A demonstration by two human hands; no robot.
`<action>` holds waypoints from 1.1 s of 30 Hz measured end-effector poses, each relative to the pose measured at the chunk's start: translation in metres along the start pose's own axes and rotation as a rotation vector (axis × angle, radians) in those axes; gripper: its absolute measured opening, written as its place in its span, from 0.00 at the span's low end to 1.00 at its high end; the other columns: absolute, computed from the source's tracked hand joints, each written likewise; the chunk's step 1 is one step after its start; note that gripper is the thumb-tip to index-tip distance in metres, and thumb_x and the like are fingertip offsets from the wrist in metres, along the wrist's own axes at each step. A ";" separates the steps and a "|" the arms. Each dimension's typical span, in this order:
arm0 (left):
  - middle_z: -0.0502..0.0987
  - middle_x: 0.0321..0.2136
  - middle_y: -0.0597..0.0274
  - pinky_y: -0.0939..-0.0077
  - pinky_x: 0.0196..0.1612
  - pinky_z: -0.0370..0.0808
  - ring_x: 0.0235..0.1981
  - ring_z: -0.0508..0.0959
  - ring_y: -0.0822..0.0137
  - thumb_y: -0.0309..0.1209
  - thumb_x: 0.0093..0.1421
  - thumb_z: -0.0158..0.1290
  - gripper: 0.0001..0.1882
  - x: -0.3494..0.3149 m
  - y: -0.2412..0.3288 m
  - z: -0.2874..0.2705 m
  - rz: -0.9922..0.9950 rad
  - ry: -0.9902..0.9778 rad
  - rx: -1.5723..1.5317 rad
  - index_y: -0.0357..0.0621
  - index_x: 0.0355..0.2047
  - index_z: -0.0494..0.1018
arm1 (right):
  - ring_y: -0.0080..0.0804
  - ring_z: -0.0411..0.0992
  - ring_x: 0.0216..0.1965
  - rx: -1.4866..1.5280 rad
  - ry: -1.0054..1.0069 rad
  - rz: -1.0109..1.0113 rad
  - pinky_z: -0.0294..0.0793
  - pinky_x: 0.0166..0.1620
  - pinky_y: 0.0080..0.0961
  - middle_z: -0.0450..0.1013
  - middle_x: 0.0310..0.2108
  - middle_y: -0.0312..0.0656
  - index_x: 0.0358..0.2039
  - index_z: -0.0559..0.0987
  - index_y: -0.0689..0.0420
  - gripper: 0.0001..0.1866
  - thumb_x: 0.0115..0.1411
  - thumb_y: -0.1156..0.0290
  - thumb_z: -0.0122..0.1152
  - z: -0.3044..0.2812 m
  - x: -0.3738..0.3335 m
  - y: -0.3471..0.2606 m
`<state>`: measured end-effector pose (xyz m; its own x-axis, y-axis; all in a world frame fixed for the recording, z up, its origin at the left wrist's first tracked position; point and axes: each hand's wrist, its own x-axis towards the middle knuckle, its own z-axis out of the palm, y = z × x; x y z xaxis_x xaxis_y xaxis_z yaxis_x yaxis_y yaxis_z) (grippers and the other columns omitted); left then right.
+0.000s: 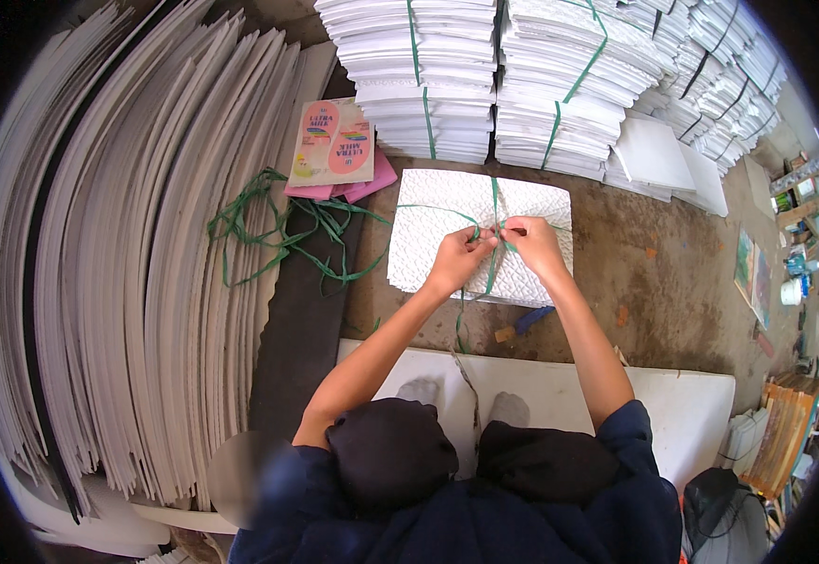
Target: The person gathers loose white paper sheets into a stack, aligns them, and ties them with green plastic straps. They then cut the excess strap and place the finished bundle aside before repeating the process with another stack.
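A stack of white sheets (pixel 428 193) with a bumpy, embossed top lies on the floor in front of me. Green twine (pixel 495 199) runs over it both ways and crosses near its middle. At that crossing, my left hand (pixel 461 256) pinches the twine with thumb and fingertips. Close beside it, my right hand (pixel 535 244) is also closed on the twine, fingertips almost meeting the left ones. The fingers hide the exact shape of the crossing. One strand hangs off the stack's near edge.
Loose green twine (pixel 282 246) lies tangled at the left, below a printed carton sheet (pixel 332 141). Tall tied paper stacks (pixel 428 56) stand behind; large upright sheets (pixel 146 254) fill the left. A blue-and-tan tool (pixel 530 320) lies nearby. My feet rest on a white board (pixel 654 395).
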<state>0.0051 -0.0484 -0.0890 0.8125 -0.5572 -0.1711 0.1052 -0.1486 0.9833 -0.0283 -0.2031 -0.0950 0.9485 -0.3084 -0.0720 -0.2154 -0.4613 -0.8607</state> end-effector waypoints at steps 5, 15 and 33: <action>0.74 0.21 0.65 0.86 0.24 0.65 0.22 0.68 0.83 0.28 0.53 0.52 0.09 0.003 -0.012 0.002 0.078 0.011 -0.120 0.33 0.30 0.71 | 0.31 0.74 0.28 0.056 -0.009 0.052 0.70 0.32 0.23 0.75 0.25 0.44 0.27 0.77 0.64 0.06 0.49 0.75 0.55 0.007 0.003 -0.008; 0.73 0.20 0.61 0.80 0.27 0.68 0.22 0.70 0.75 0.35 0.49 0.57 0.16 0.001 0.004 -0.002 0.014 0.168 0.169 0.33 0.28 0.70 | 0.25 0.72 0.34 0.591 -0.058 0.240 0.69 0.39 0.20 0.74 0.32 0.46 0.42 0.72 0.67 0.16 0.50 0.80 0.54 0.011 0.000 -0.027; 0.73 0.21 0.62 0.84 0.26 0.65 0.23 0.70 0.78 0.37 0.52 0.54 0.16 0.012 -0.006 -0.002 -0.085 0.196 -0.070 0.33 0.29 0.73 | 0.28 0.67 0.45 0.684 -0.126 0.142 0.61 0.50 0.22 0.72 0.39 0.49 0.46 0.66 0.68 0.18 0.53 0.82 0.46 0.013 -0.007 -0.029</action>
<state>0.0155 -0.0522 -0.0964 0.8941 -0.3751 -0.2447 0.2119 -0.1270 0.9690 -0.0258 -0.1769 -0.0756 0.9507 -0.2094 -0.2287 -0.1835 0.2147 -0.9593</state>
